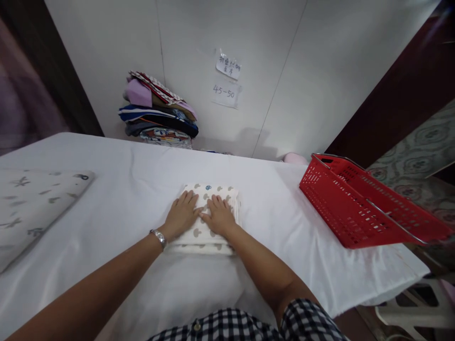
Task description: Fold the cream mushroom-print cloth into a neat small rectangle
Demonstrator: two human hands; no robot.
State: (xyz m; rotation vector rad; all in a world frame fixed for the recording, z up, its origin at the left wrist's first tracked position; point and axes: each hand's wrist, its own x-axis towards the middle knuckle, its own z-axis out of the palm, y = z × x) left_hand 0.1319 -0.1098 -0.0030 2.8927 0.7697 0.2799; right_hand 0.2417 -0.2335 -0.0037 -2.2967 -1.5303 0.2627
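A white cloth (202, 234) with grey mushroom-like prints lies folded into a thick rectangle, and a small blue mark shows near its far edge. My left hand (182, 215) rests flat on its left side, fingers stretched out. On the right side of the same cloth my right hand (218, 215) also lies flat with spread fingers. The two thumbs nearly meet in the middle. Neither hand grips the fabric. A silver bracelet (159, 238) circles my left wrist.
White fabric covers the table (135, 189). Another printed white cloth (31, 203) lies at the left. A red basket (355, 208) stands at the right edge. Beyond the table's far edge rises a stack of folded textiles (159, 116), beside a wall with paper notes (226, 92).
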